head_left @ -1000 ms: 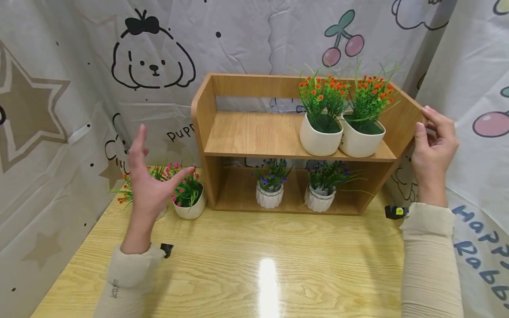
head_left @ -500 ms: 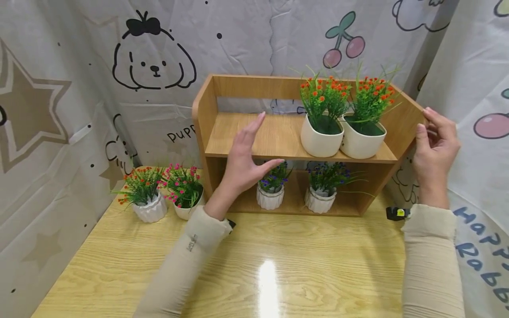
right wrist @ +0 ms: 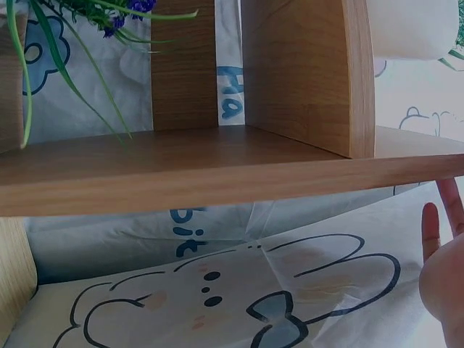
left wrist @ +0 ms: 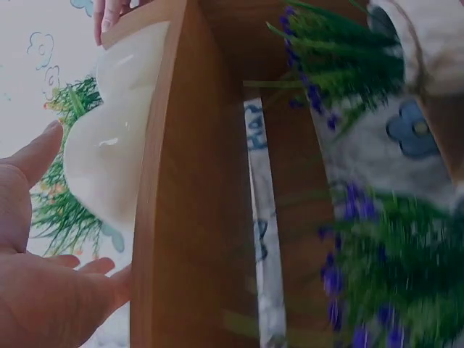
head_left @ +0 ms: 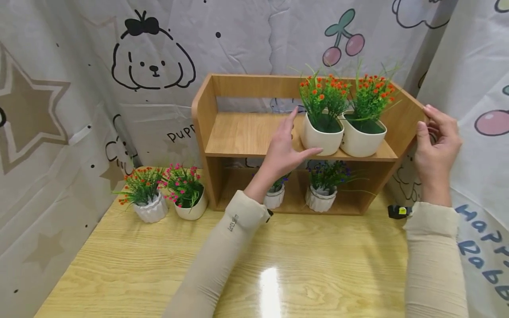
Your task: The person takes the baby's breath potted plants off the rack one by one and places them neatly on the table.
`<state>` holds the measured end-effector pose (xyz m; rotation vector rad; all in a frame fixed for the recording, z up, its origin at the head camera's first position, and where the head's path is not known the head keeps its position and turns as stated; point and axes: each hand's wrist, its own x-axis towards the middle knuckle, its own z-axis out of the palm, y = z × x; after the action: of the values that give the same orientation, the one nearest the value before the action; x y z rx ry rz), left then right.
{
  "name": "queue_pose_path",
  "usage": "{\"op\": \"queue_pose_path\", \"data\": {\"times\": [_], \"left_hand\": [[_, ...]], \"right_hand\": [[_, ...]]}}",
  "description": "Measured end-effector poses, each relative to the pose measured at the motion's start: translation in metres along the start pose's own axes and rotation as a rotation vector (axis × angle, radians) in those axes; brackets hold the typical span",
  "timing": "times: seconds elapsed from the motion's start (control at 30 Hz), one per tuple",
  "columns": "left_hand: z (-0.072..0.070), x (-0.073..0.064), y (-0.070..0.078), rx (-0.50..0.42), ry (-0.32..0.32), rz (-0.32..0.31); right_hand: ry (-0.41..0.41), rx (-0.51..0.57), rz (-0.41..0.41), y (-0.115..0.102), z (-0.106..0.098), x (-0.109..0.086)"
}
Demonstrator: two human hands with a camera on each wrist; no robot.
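Note:
A two-tier wooden shelf [head_left: 242, 137] stands on the table. On its upper board, two white pots with orange flowers sit side by side: the left pot [head_left: 322, 138] and the right pot [head_left: 365, 136]. My left hand [head_left: 283, 152] is at the left pot's side, its thumb across the front and its fingers spread towards the back. In the left wrist view the thumb and fingers [left wrist: 51, 290] stand apart, with the rounded white pot [left wrist: 109, 159] just beyond. My right hand [head_left: 437, 145] has curled fingers at the front edge of the shelf's right side panel [head_left: 407, 115], holding it there.
Two small ribbed white pots with purple flowers, a left one [head_left: 275, 198] and a right one [head_left: 321, 198], stand on the lower tier. Left of the shelf are a ribbed pot of orange flowers [head_left: 151, 207] and a pot of pink flowers [head_left: 192, 204]. Printed curtains [head_left: 246, 35] enclose the table [head_left: 318, 260].
My left hand has moved right, from beside the pink-flower pot across the shelf front to the left orange-flower pot. My right hand has stayed at the side panel.

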<state>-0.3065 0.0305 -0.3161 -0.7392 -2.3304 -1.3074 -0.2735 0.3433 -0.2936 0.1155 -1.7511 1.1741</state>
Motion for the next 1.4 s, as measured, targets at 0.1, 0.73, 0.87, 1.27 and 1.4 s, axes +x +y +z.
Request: {"op": "queue_pose_path", "data": {"times": [0.1,0.73,0.87,1.27,1.4], "left_hand": [[0.010,0.006,0.003,-0.039,-0.017,-0.057],[0.020,0.015,-0.001,-0.105,-0.072,-0.109],[0.018,0.013,-0.003,-0.137,-0.085,-0.106],[0.016,0.011,-0.005,-0.229,-0.083,-0.068],[0.015,0.009,-0.004,-0.252,-0.097,-0.058]], "right_hand": [[0.002,0.014,0.002,0.000,0.002,0.001],[0.030,-0.010,0.019,-0.003,0.005,-0.001],[0.028,0.007,0.010,-0.002,0.004,0.000],[0.016,-0.017,0.013,-0.002,0.003,-0.001],[0.014,-0.011,0.013,-0.002,0.002,-0.001]]}}
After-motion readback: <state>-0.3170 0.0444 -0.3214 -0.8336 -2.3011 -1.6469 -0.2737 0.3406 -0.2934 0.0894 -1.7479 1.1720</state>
